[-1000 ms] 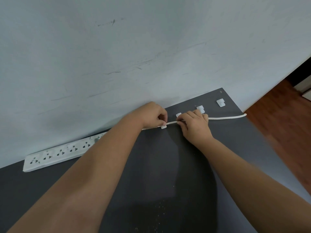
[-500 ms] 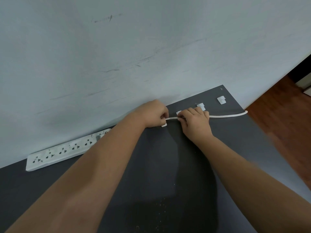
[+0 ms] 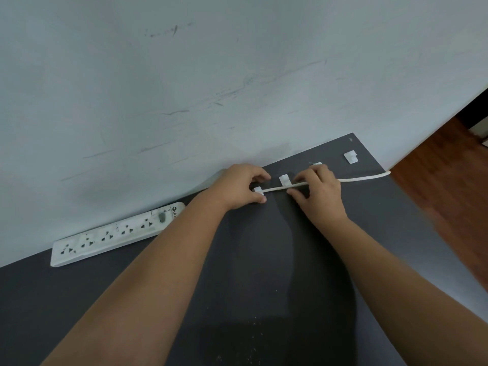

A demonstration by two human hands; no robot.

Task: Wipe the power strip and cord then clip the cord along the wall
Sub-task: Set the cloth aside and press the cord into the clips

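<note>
Both arms reach out, the left hand [image 3: 241, 184] pinching a clip [image 3: 257, 190], the right hand [image 3: 319, 191] pinching the cord [image 3: 274, 188] just beside it.

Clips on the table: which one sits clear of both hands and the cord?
The far-right clip, near the table's corner. The others are at the left hand, under the cord, or partly hidden behind the right hand.

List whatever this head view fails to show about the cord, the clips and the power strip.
- Thin white cord: the stretch back to the long white plastic power strip is hidden by the left hand and forearm; its far end drops off the dark grey table edge.
- Small white clip at the left fingertips: too small to tell if closed.
- Clip behind the right hand: mostly covered.
- Strip's logo: cut off by the forearm.
</note>
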